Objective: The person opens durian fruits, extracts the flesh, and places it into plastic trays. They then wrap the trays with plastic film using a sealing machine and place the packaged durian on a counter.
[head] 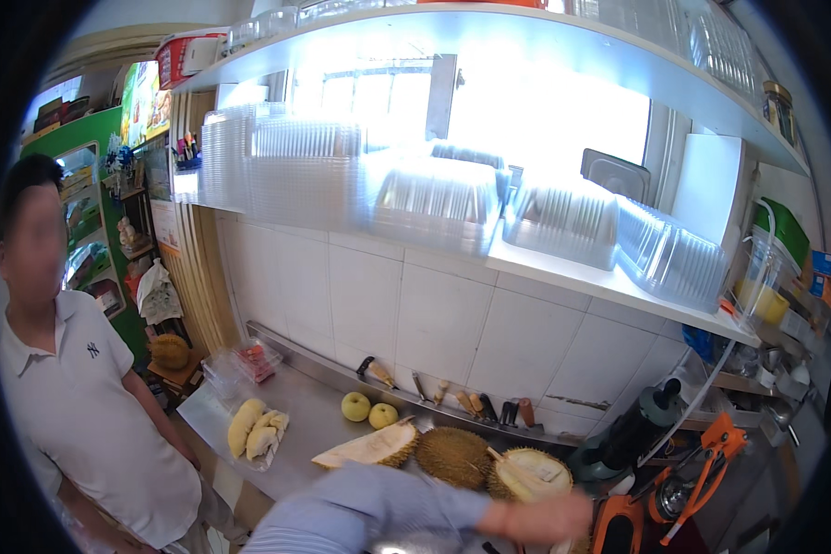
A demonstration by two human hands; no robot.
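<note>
My left hand (pixel 543 518), blurred by motion, reaches to the right from a blue-grey sleeve (pixel 374 509). It is over the near edge of an opened durian husk (pixel 532 472) with a pale inside; whether it touches or holds anything, I cannot tell. My right hand is out of view. Left of that husk sits a spiny brown durian (pixel 450 457), and beside it lies a cut husk wedge (pixel 370 447), pale inside up. Farther left, yellow durian flesh (pixel 246 426) rests on a clear tray. Two yellow-green round fruits (pixel 369 411) stand behind the wedge.
Several knives and handled tools (pixel 485 405) line the steel counter's (pixel 298 415) back edge. A dark green and black machine (pixel 630 429) and an orange-handled metal tool (pixel 706 478) stand right. Stacked clear plastic containers (pixel 436 201) fill the shelf above. A person (pixel 97 388) stands left.
</note>
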